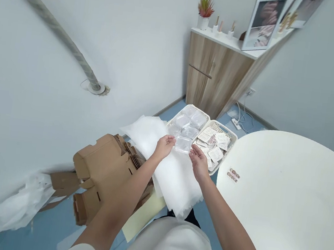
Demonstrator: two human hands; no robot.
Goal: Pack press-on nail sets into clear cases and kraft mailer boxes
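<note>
Between my two hands is a small clear plastic box (183, 144), held above the front edge of a white basket. My left hand (164, 147) grips its left side between thumb and fingers. At the right side, the fingers of my right hand (198, 162) are on the box's edge, the thumb partly hidden. Several more clear plastic boxes (198, 119) fill the white basket (171, 121) behind. Beside it on the right, a second white basket (235, 139) holds several small printed cards (215, 154) in a loose pile. White foam sheets (175, 179) lie below my hands.
Folded brown cardboard boxes (103, 166) are stacked at the left, near a white plastic bag (21, 200). A round white table (283, 197) stands at the right with a small set of press-on nails (233, 175) on it. A wooden cabinet (214, 65) is behind.
</note>
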